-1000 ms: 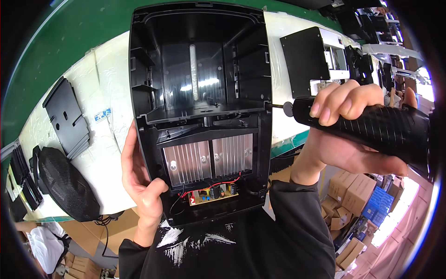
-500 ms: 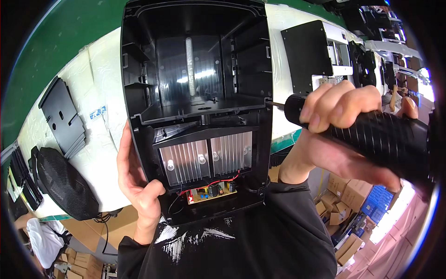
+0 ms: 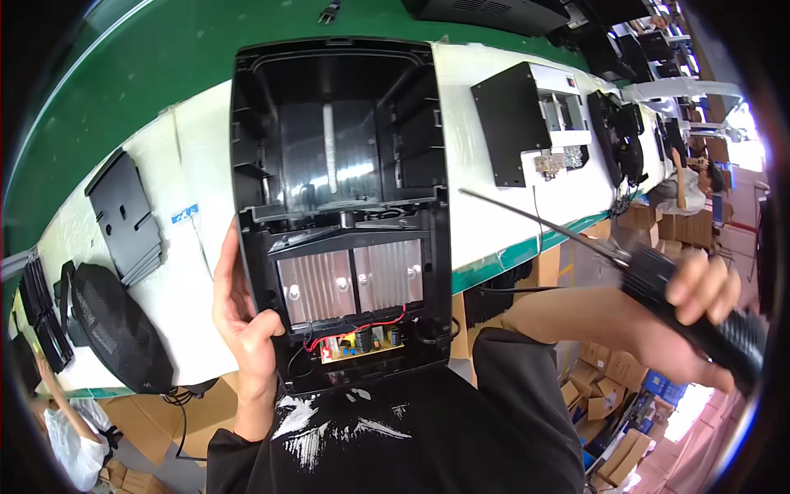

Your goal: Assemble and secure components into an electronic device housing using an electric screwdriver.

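Screwdriver gripped in the right fingers is now pulled clear of the black housing clasped by the left fingers, so tool work's probably paused.

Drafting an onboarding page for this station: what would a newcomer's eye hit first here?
Probably the big open black housing in the middle, held at its left edge by the left hand. Next, the black handheld driver in the right hand, its long thin shaft pointing up-left toward the housing's right side. Then the shiny ribbed metal panels in the housing's lower half, above a small circuit board.
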A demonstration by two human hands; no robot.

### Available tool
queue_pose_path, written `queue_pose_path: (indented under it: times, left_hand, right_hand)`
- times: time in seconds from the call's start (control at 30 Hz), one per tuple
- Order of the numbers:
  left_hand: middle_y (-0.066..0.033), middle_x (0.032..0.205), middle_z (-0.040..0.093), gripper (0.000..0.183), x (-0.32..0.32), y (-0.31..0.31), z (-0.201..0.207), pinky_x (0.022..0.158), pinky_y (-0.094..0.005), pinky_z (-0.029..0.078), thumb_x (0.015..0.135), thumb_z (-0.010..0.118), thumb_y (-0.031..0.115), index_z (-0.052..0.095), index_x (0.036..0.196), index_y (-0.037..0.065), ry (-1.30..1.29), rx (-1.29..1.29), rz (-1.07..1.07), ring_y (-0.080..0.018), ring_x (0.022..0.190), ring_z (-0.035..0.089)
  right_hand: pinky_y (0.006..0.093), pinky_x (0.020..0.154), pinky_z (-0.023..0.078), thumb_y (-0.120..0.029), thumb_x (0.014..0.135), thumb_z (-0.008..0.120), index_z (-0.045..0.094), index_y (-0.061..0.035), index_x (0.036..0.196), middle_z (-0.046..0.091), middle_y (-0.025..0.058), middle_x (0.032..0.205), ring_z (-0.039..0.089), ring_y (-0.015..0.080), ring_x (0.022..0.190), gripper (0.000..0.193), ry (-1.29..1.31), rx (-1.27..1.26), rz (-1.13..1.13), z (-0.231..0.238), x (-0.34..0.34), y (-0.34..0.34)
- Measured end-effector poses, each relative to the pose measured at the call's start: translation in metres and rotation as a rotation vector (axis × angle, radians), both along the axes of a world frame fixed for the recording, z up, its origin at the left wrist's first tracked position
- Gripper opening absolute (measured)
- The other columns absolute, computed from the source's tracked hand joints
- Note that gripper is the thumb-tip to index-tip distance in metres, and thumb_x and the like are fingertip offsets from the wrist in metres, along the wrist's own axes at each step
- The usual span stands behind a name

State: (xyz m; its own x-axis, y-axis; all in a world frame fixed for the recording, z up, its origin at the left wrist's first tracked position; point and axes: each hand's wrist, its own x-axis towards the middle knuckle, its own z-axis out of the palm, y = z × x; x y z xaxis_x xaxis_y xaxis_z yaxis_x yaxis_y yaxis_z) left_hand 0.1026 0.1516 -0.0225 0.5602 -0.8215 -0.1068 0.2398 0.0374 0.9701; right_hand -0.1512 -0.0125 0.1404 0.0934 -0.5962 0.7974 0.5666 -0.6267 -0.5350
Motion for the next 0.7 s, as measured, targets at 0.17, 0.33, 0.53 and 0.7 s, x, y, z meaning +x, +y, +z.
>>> queue_pose_path:
  times: [0.17,0.33,0.53,0.7]
  left_hand:
    - [-0.0202,0.141,0.033,0.091,0.002,-0.001,-0.005,0.110,-0.0318,0.021,0.045,0.041,-0.004,0.029,0.136,-0.010,-0.049,0.000,0.017,-0.0269,0.132,0.032]
    - [-0.0188,0.140,0.036,0.095,0.000,-0.002,-0.006,0.109,-0.0285,0.019,0.042,0.041,0.001,0.032,0.136,-0.008,-0.140,0.027,0.026,-0.0248,0.132,0.032]
    - [-0.0198,0.141,0.035,0.096,-0.001,-0.002,-0.004,0.110,-0.0285,0.018,0.040,0.042,0.002,0.032,0.136,-0.008,-0.185,0.066,0.010,-0.0251,0.134,0.029]
    - [-0.0207,0.138,0.037,0.093,-0.003,-0.004,-0.002,0.108,-0.0296,0.020,0.042,0.040,-0.001,0.033,0.134,-0.010,-0.169,0.099,0.048,-0.0267,0.130,0.034]
  right_hand:
    - [0.0309,0.048,0.039,-0.081,0.072,0.035,0.049,-0.0021,0.077,0.047,0.0076,0.065,0.046,0.0189,0.050,0.080,0.100,-0.150,-0.513,0.010,-0.078,-0.025]
    - [0.0346,0.047,0.042,-0.079,0.077,0.028,0.051,-0.0161,0.107,0.053,0.0095,0.065,0.049,0.0226,0.048,0.073,0.149,-0.023,-0.756,-0.037,-0.106,-0.064]
    - [0.0345,0.051,0.042,-0.078,0.078,0.027,0.055,-0.0039,0.087,0.054,0.0115,0.065,0.051,0.0241,0.051,0.079,0.129,0.013,-0.668,-0.067,-0.104,-0.077]
    - [0.0323,0.052,0.040,-0.078,0.077,0.030,0.051,-0.0040,0.083,0.049,0.0069,0.066,0.046,0.0184,0.052,0.078,0.289,0.174,-0.461,-0.051,-0.109,-0.108]
